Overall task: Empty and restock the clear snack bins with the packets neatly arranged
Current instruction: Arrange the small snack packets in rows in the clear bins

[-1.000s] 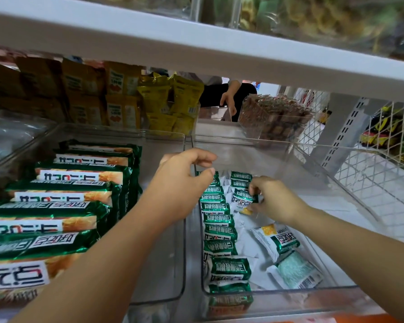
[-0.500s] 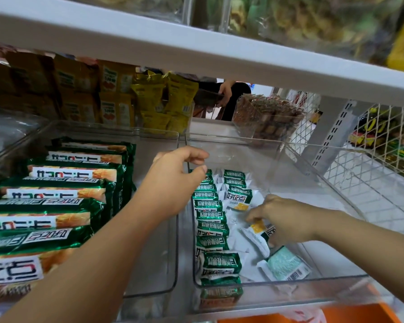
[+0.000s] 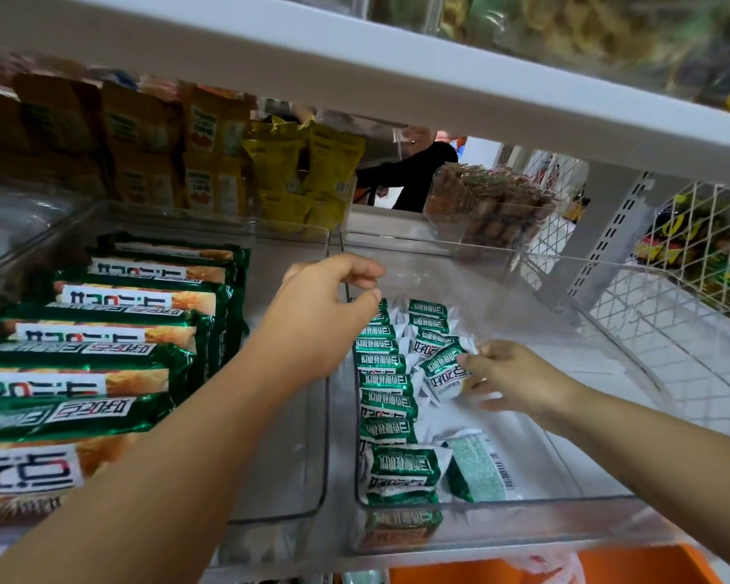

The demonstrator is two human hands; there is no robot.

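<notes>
Two clear bins stand side by side on the shelf. The right bin (image 3: 523, 505) holds a neat row of small green-and-white packets (image 3: 386, 398) along its left wall and a shorter second row beside it. One loose packet (image 3: 481, 469) lies face down near the front. My right hand (image 3: 519, 379) pinches another small packet (image 3: 441, 370) at the near end of the second row. My left hand (image 3: 317, 322) curls over the right bin's left wall, thumb and fingers around its rim. The left bin (image 3: 279, 478) holds long green snack bars (image 3: 102, 364) lined up.
A white shelf board (image 3: 397, 65) hangs low overhead. Behind the bins stand yellow packets (image 3: 304, 162), orange boxes (image 3: 144, 137) and a clear bin of brown snacks (image 3: 489, 204). White wire mesh (image 3: 671, 309) closes the right side. A person (image 3: 414, 174) stands beyond the shelf. An orange crate (image 3: 628, 566) sits below.
My right hand picked a loose packet off the bin floor near the front and carried it back to the second row. My left hand stayed at the bin wall.
</notes>
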